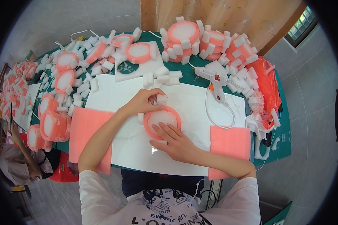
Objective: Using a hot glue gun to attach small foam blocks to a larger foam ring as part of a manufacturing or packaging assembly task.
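Observation:
A round foam piece with a pink rim [178, 122] and a white middle lies on the white board. My left hand [145, 102] is closed at its far edge, pinching a small white foam block [162, 99] between thumb and fingers against the rim. Another white block [141, 118] sits at the rim's left side, beside my left wrist. Across the disc's white middle my right hand [177, 144] lies flat, fingers stretched out and thumb near the rim's front edge. Part of the near rim is hidden under that hand.
A white hot glue gun [216, 79] with a looping cord rests on the board's [193, 99] far right. Pink foam sheets [230, 144] flank the board. Finished-looking pink rounds [183, 32] and loose white blocks crowd the green table's back. At far left, a person [20, 157] works.

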`<action>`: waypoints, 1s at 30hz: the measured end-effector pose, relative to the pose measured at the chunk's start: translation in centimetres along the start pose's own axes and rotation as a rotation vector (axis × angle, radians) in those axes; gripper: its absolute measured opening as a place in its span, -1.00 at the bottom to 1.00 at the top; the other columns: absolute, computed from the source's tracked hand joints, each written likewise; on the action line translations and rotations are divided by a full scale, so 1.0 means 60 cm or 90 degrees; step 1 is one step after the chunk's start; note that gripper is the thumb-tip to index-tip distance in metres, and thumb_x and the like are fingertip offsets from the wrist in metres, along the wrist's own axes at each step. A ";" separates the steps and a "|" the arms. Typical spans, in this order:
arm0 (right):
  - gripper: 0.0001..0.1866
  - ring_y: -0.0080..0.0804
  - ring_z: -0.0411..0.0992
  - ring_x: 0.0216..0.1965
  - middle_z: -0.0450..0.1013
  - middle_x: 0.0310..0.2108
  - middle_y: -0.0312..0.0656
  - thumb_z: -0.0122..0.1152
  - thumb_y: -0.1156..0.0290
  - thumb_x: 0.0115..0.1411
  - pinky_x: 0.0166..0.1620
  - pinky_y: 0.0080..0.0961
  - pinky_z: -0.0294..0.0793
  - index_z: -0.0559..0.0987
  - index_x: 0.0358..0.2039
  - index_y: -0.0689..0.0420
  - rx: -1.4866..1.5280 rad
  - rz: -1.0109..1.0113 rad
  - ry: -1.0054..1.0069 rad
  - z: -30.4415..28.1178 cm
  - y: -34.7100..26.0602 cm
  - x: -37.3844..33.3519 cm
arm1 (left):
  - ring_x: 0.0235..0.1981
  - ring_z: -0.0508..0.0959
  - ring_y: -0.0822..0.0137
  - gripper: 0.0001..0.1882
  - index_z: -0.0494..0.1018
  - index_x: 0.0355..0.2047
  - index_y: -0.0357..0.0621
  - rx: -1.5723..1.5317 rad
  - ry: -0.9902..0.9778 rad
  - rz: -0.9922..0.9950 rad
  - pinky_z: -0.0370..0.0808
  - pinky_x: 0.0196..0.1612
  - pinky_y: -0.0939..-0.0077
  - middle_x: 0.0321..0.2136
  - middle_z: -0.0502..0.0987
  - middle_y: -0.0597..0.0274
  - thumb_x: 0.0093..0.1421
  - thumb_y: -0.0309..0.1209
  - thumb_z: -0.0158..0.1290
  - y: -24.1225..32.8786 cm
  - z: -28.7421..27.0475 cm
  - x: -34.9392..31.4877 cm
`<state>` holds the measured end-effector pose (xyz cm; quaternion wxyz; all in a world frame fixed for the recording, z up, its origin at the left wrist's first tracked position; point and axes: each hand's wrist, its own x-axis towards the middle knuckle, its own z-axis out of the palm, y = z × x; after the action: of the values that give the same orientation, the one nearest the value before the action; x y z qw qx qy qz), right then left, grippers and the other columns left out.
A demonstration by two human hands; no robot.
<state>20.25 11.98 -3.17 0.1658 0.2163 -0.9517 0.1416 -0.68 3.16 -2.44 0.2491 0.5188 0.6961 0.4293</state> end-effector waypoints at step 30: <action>-0.60 -0.02 0.13 0.13 0.08 0.15 0.07 0.02 0.49 -0.04 0.12 -0.21 0.17 0.39 -0.11 -0.01 0.022 -0.005 0.025 0.005 0.005 0.000 | -0.56 0.38 0.51 -0.61 0.45 -0.26 -0.08 0.010 -0.001 0.002 0.36 -0.44 0.67 -0.53 0.48 0.34 -0.16 -0.32 0.21 0.000 -0.001 0.001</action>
<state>20.03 12.12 -3.47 0.1815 0.2199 -0.9447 0.1617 -0.74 3.19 -2.44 0.2446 0.5222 0.6986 0.4237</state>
